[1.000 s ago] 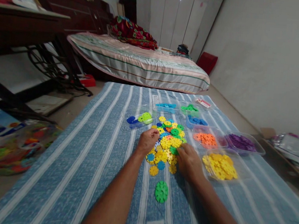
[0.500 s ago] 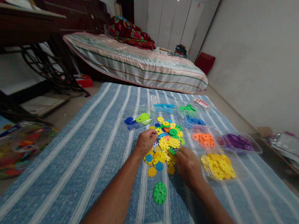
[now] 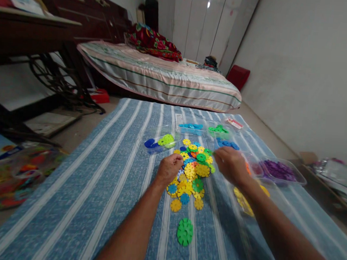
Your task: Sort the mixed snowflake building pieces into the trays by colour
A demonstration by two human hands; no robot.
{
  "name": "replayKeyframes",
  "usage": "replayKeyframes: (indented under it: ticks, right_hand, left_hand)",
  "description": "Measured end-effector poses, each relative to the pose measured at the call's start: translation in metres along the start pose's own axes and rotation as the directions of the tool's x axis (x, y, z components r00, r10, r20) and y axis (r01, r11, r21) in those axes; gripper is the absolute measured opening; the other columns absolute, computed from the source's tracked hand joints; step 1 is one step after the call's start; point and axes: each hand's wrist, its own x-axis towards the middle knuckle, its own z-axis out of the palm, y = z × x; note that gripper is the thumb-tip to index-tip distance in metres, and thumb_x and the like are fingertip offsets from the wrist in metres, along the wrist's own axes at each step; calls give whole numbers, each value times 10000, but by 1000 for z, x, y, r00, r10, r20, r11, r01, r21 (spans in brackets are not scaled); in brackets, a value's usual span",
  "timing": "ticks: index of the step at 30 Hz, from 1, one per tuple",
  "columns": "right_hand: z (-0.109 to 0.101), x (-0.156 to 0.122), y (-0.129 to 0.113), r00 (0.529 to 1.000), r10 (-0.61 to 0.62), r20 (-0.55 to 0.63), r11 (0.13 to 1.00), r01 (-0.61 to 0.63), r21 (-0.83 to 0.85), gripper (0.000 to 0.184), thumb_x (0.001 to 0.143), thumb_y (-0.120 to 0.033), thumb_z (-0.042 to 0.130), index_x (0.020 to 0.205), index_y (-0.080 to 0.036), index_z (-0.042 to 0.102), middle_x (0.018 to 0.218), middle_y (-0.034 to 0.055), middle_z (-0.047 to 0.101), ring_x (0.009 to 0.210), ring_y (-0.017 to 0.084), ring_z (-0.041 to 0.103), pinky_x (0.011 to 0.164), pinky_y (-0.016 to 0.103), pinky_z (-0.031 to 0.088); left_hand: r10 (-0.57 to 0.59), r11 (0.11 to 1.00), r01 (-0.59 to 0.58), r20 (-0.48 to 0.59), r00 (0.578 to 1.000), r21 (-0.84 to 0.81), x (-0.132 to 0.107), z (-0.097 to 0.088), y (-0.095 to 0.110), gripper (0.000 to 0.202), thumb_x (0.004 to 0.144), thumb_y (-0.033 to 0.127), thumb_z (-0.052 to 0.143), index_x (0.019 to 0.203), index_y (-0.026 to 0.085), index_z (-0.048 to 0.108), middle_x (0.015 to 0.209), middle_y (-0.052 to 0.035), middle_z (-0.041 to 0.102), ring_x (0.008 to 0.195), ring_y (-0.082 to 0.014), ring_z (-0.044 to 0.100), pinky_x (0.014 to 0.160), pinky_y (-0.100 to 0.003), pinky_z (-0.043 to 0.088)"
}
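Note:
A loose pile of notched plastic discs [image 3: 190, 170], mostly yellow with some green, blue and orange, lies mid-cloth. My left hand [image 3: 170, 168] rests at the pile's left edge with its fingers curled together; whatever is in them is hidden. Just right of the pile, my right hand [image 3: 230, 162] is raised, closed, in front of the dark blue disc box [image 3: 227, 143]. What it pinches, if anything, cannot be made out. My right forearm covers part of the yellow discs [image 3: 242, 200], and the hand mostly hides the orange ones [image 3: 248, 167]. A single large green disc [image 3: 185, 232] lies nearer to me.
Clear boxes hold purple discs [image 3: 279, 170], light blue discs [image 3: 190, 127], green discs [image 3: 218, 129] and lime-green discs [image 3: 166, 140] beside dark blue ones. A red-and-white small box [image 3: 234, 124] lies behind. A bed [image 3: 165, 78] stands beyond the striped cloth [image 3: 99, 172].
My right hand has moved away from the pile, up and to the right, uncovering a green disc there. My left hand has stayed nearly in place. The view has tipped slightly.

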Motion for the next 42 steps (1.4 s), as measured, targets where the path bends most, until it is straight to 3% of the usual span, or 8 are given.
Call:
replayKeyframes:
  ticks: [4,7,9,12,15,19,24,42]
  right_hand:
    - [-6,67,50,968,222,-113,939,-244,-241,227,902,-265,495,828,-164,683,856,101,653,759,197,541,619,278,298]
    - [-4,80,58,952,266,-154,926,-297,-233,220,897,-291,508,941,-161,679,893,106,656,798,219,553,628,283,307]
    - [-1,68,45,972,224,-66,956,-233,-179,231,905,-285,488,891,-162,683,855,92,658,789,208,566,629,275,316]
    - [0,29,9,977,116,180,993,-112,-29,281,915,-270,462,749,-175,668,773,58,661,707,162,578,605,252,322]
    - [-3,-11,-27,921,25,388,995,-60,79,252,902,-249,495,713,-195,651,738,33,673,672,141,593,595,241,332]
    - [-1,-43,-55,861,-6,509,993,-54,104,174,900,-312,533,809,-217,646,792,29,698,726,156,627,607,242,349]
    - [10,-51,-67,846,-17,533,999,-10,48,179,892,-344,550,959,-199,628,899,63,702,812,186,633,653,258,375]
    - [12,-52,-55,839,-166,519,985,114,130,48,864,-207,559,868,-196,606,802,23,676,740,152,601,623,249,351]
  left_hand:
    - [-17,999,17,3,1000,-30,0,0,-1,154,672,278,572,775,181,635,628,28,637,537,-122,598,534,-220,471]
    - [-15,999,15,3,1000,-28,0,1,-2,152,677,277,567,772,180,634,624,29,632,544,-120,600,533,-212,469]
    - [-9,1000,9,5,1000,-24,0,1,-3,145,685,271,558,768,181,636,630,26,632,553,-121,604,535,-210,470]
    - [-10,1000,10,5,1000,-17,0,2,-4,141,691,262,558,772,184,643,637,24,639,560,-124,609,537,-210,470]
    - [6,1000,-6,3,1000,11,0,2,-6,137,699,264,561,773,188,647,619,27,635,552,-122,600,534,-209,462]
    - [25,999,-25,2,1000,27,1,2,-8,136,704,263,563,777,183,645,608,25,634,551,-124,601,537,-212,460]
    - [13,999,-13,-4,1000,34,1,2,-6,148,696,272,565,787,180,637,621,24,638,551,-124,599,553,-219,472]
    - [-21,1000,21,12,1000,-12,0,2,-3,159,687,283,571,793,182,633,616,29,633,555,-126,605,539,-217,478]
